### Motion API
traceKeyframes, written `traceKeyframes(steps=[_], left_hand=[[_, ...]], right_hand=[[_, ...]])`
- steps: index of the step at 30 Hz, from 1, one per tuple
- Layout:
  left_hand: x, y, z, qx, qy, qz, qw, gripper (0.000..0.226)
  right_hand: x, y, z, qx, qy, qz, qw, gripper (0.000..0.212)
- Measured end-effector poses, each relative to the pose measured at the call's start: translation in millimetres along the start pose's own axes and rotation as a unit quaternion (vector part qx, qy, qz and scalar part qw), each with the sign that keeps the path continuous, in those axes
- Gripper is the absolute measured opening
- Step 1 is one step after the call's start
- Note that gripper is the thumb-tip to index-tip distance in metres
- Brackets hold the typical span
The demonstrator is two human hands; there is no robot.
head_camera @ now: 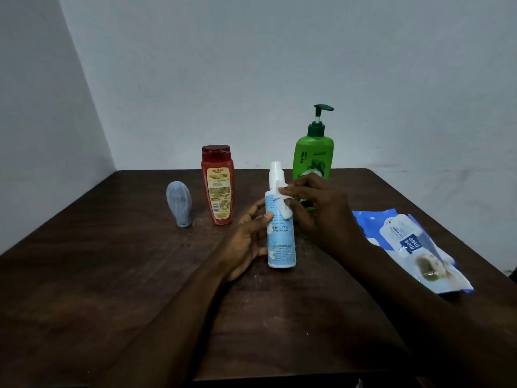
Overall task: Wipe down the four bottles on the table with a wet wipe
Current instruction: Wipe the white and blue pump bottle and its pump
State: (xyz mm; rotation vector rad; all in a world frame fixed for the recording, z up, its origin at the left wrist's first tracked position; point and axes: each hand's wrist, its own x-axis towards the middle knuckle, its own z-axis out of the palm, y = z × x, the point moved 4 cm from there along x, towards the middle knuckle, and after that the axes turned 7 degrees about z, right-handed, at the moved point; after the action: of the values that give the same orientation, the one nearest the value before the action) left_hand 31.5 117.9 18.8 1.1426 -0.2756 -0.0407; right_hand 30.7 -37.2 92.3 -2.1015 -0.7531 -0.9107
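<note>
Left grip (247,242) holds the spray bottle (280,236) mid-worktop, wrapped round it from the left with the thumb on the label. Bottle is near upright. Its long axis runs from the base nearest the person to the white cap farther off, cap leaning slightly left. Can't tell if the base rests on the worktop (112,275) or hangs just above.

Right grip (321,211) comes in from the right, fingertips pinching the wipe (283,201) against the bottle's shoulder just below the neck. Wipe is a small crumpled white piece, touching the bottle. Most of the label lies below the wipe, toward the person, so the next stroke likely runs down the long axis. The right grip would do the moving while the left steadies or turns.

Other three stand behind: grey tube (179,204) far left, red bottle (217,189) beside it, green pump bottle (313,158) behind the right grip, partly hidden. Wipes pack (411,247) lies flat on the right. Can't tell how many bottles are done.
</note>
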Motion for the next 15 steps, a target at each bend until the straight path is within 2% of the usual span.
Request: traceKeyframes(steps=[6, 15], left_hand=[[1.4, -3.0, -2.9, -0.03, 0.003, -0.001, 1.0, 0.052], [2.8, -5.2, -6.0, -0.018, 0.015, 0.001, 1.0, 0.053]], right_hand=[[-27.5, -12.5, 4.5, -0.041, -0.034, -0.05, 0.997, 0.02], [-83.9, -11.0, 0.5, -0.061, -0.154, -0.064, 0.984, 0.03]])
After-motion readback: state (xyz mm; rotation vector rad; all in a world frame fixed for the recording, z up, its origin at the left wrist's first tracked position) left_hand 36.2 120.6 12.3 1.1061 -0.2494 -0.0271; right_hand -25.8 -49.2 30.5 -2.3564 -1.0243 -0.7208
